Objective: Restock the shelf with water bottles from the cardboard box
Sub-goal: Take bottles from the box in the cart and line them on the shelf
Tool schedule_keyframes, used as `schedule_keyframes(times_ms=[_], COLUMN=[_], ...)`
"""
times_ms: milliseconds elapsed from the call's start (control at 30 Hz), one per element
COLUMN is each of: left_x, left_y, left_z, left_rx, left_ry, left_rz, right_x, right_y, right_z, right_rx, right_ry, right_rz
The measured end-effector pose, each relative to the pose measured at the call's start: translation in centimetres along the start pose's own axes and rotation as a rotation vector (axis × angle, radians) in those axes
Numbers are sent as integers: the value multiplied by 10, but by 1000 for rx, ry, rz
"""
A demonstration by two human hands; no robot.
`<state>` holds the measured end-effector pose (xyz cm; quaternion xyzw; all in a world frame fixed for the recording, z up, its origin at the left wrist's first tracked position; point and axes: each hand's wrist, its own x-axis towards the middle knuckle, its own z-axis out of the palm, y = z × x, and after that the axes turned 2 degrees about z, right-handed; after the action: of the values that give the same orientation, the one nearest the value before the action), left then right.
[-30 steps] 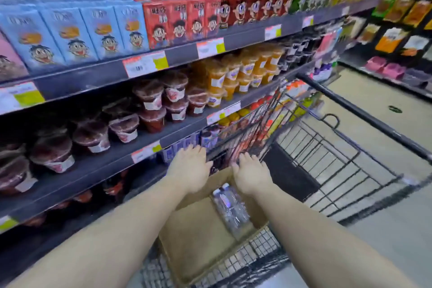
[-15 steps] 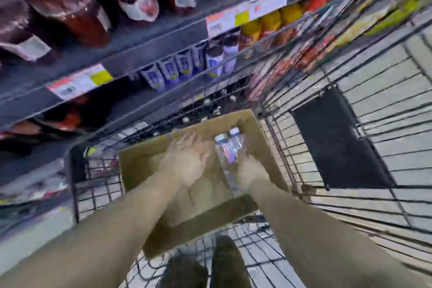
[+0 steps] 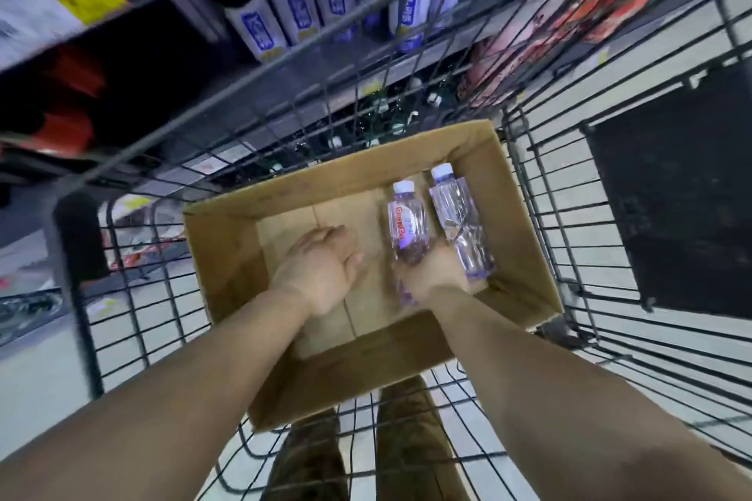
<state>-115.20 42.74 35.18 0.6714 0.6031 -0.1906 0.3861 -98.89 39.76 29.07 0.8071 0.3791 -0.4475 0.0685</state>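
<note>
An open cardboard box [image 3: 228,252] sits in a wire shopping cart [image 3: 134,321]. Two clear water bottles with white caps lie inside along its right side. The left bottle [image 3: 407,226] shows a red-lettered label, and my right hand [image 3: 433,275] is closed around its lower end. The other bottle [image 3: 457,216] lies just to the right, against the box wall. My left hand [image 3: 321,266] hovers over the bare box floor with fingers curled and nothing in it. The bottom shelf [image 3: 366,122] beyond the cart holds dark rows of small bottles.
White bottles with blue labels [image 3: 293,8] stand on the shelf above. Red and pink packs [image 3: 549,33] fill the shelf to the right. A black flap [image 3: 671,191] hangs on the cart's right side. My legs [image 3: 358,456] show below the cart's mesh.
My view has tilted down from the shelves into the cart. Both hands have dropped deeper into the box, and my right hand has closed on the left bottle.
</note>
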Motion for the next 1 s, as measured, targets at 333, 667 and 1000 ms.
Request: schedule_keyframes(times_ms=[333, 667, 1000], left_x=[0, -11, -42], left_y=[-11, -52, -51], left_z=[-4, 27, 16], left_rx=[-854, -909, -943], left_ry=[-82, -91, -73], left_rz=[-118, -237, -189], right_x=[-58, 17, -18], right_y=[-13, 19, 12], right_z=[-31, -16, -43], right_rx=[536, -160, 805], right_ry=[-536, 338, -431], right_rz=[-281, 5, 91])
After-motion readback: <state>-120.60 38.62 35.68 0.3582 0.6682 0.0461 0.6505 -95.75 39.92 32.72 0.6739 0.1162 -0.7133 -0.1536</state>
